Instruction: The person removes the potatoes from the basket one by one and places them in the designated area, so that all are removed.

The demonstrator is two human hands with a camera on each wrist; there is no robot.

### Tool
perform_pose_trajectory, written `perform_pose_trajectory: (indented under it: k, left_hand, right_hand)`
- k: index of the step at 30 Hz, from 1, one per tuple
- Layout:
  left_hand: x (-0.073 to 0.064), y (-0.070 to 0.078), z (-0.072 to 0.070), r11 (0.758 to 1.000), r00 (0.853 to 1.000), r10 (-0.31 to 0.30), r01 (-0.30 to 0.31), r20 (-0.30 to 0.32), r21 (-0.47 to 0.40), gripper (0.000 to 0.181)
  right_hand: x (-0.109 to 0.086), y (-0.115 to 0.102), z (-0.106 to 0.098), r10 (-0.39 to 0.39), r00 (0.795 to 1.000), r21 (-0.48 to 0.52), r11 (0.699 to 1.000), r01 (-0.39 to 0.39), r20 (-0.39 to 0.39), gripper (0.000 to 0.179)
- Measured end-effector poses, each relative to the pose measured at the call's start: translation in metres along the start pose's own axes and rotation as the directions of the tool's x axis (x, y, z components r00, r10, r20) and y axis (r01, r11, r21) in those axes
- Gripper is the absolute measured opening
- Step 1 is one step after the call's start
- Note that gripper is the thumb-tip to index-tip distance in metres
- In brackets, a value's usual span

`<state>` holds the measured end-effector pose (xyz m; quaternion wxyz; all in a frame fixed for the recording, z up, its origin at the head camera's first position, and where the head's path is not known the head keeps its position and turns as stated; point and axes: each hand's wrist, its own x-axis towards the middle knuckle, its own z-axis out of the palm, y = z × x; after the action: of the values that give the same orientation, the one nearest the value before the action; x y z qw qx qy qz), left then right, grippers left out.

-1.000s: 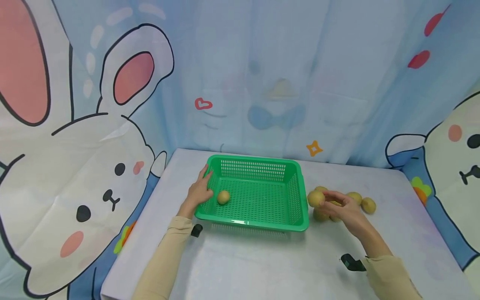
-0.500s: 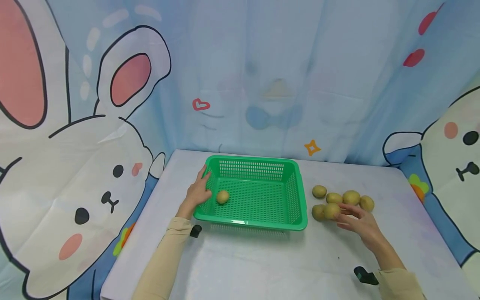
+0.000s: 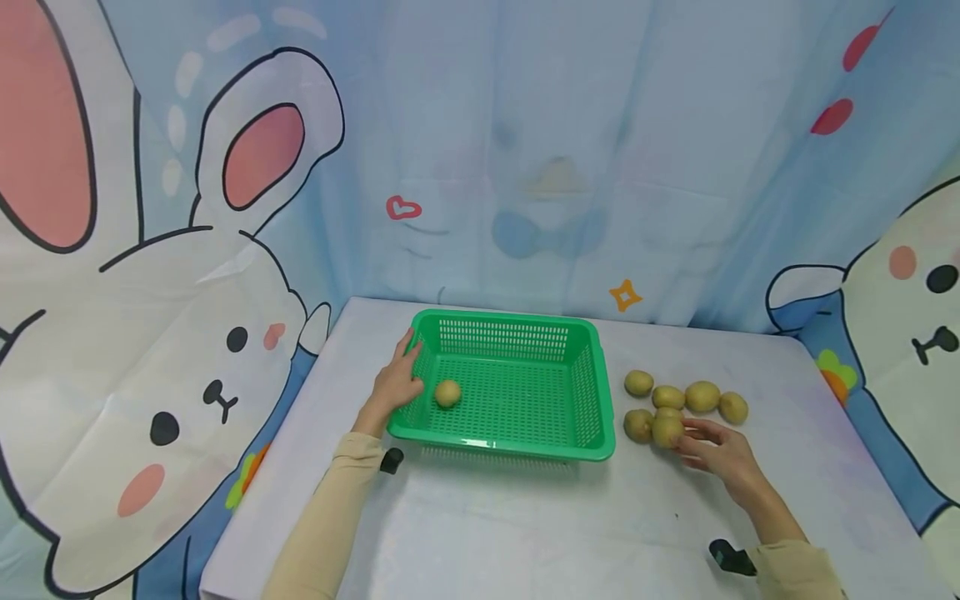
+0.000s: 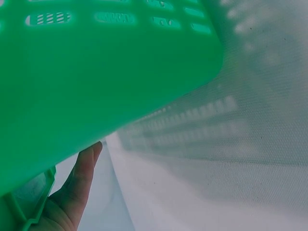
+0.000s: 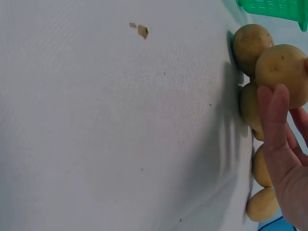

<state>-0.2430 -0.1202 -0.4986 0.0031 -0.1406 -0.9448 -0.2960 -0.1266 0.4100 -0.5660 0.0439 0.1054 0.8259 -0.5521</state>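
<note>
A green plastic basket [image 3: 495,450] stands on the white table, with one potato [image 3: 447,394] inside near its left end. My left hand [image 3: 393,389] holds the basket's left rim; in the left wrist view its fingers [image 4: 86,168] lie against the outer wall. Right of the basket, my right hand [image 3: 729,463] pinches a potato [image 3: 667,432] between its fingertips, in front of several others. The right wrist view shows this held potato [image 5: 281,72] nearer the camera than the potato [image 5: 251,48] beside it. Part of the right hand is cut off there.
Loose potatoes lie about the right hand, among them one at the back [image 3: 638,383] and one at the far right [image 3: 733,408]. A patterned cloth [image 3: 555,125] hangs behind the table. Small brown specks [image 5: 143,32] mark the tablecloth.
My right hand has moved from beside the basket's right rim back to the right and lower, with a potato at its fingertips. My left hand stays on the basket.
</note>
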Motion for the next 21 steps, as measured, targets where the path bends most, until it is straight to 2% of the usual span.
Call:
perform_pose_trajectory:
  k: [8, 13, 21]
  left_hand:
    - [0.000, 0.000, -0.001, 1.000, 1.000, 0.005, -0.005, -0.005, -0.012, 0.080]
    - [0.000, -0.001, 0.000, 1.000, 1.000, 0.012, -0.012, -0.015, -0.010, 0.081]
    - [0.002, -0.003, 0.003, 1.000, 1.000, 0.011, -0.011, -0.013, -0.003, 0.079]
  right_hand:
    - [-0.016, -0.018, 0.002, 0.054, 0.998, -0.073, 0.996, -0.052, 0.030, 0.068]
    - [-0.020, -0.018, 0.003, 0.106, 0.994, -0.139, 0.985, -0.099, 0.041, 0.072]
    - [-0.020, -0.016, 0.001, 0.133, 0.988, -0.139, 0.983, -0.122, 0.073, 0.076]
